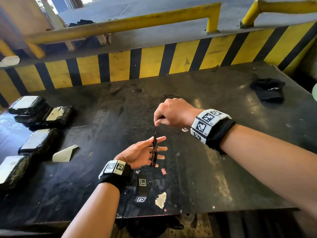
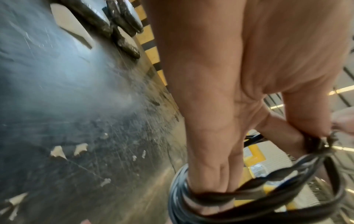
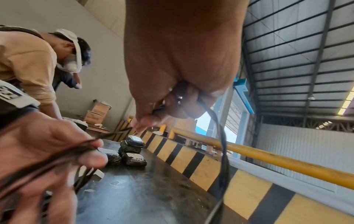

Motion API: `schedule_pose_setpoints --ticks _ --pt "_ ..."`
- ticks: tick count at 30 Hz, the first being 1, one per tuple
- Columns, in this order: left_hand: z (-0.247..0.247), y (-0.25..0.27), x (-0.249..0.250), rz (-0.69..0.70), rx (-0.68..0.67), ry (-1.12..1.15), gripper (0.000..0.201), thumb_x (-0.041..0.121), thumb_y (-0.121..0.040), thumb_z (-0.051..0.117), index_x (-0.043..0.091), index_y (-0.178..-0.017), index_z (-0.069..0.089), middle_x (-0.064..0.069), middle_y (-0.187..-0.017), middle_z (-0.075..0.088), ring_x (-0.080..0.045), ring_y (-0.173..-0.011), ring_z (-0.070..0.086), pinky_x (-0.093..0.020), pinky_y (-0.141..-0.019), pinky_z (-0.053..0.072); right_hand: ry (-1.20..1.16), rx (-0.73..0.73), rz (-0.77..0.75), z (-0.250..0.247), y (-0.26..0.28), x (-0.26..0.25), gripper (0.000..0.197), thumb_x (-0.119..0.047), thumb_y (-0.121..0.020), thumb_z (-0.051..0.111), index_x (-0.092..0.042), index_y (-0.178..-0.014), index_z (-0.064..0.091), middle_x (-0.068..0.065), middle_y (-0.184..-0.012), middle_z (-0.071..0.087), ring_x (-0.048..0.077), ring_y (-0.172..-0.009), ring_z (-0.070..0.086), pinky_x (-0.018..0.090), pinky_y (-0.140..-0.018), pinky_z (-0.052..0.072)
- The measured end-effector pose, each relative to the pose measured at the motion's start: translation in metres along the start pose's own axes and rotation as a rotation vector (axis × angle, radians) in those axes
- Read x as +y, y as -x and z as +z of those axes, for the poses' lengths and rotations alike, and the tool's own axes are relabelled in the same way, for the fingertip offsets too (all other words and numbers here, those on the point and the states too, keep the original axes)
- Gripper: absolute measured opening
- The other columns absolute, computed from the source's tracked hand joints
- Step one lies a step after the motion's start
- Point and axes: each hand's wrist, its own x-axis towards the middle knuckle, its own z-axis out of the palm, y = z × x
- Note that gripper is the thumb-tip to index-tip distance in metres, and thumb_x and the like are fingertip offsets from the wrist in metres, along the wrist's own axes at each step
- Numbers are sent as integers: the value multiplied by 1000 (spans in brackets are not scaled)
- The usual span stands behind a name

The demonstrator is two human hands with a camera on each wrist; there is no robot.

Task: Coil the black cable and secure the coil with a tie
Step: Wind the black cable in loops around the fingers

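Note:
The black cable is wound in several loops around the straight, spread fingers of my left hand, held palm up above the dark table. My right hand hovers just above and pinches a strand of the cable, pulling it upward from the coil. In the left wrist view the loops wrap the fingertips. Seen from the right wrist, my right hand grips the cable, which trails down, while loops cross my left hand. I see no tie that I can identify.
Several black-wrapped blocks lie at the table's left, with a paper scrap beside them. A black cloth sits far right. A yellow-black striped barrier backs the table. Another person stands to the left.

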Motion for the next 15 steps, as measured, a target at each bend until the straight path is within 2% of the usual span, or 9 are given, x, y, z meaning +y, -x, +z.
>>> schedule_pose_setpoints --ticks 3,7,9,12,15 --pt "11 0 3 31 -64 64 63 56 -87 69 33 -144 56 -22 -155 46 -45 -133 43 -58 -96 45 -65 28 43 3 -5 5 15 -48 -89 68 -39 -96 78 -4 -103 73 25 -101 68 38 -83 52" --pt "22 5 9 39 -121 89 56 53 -88 68 31 -140 60 -25 -155 45 -51 -139 38 -61 -100 42 -144 24 60 11 -7 14 15 -49 -86 72 -39 -94 79 -11 -100 75 20 -98 68 35 -77 49" --pt "27 7 12 45 -158 92 51 52 -92 64 29 -137 61 -27 -156 43 -56 -144 30 -63 -103 39 -225 -5 89 17 -8 19 13 -50 -84 74 -40 -91 80 -13 -94 75 16 -93 68 36 -77 53" --pt "34 12 17 54 -216 101 46 50 -93 63 28 -133 64 -29 -157 39 -57 -147 24 -63 -105 38 -415 -25 130 32 -9 32 8 -47 -80 80 -41 -85 81 -11 -82 77 13 -84 70 39 -76 57" --pt "38 17 22 107 -270 117 49 51 -95 60 26 -137 60 -31 -158 34 -58 -146 26 -65 -108 33 -601 -23 181 54 0 43 7 -37 -83 81 -32 -88 84 -7 -83 80 13 -88 73 33 -81 56"
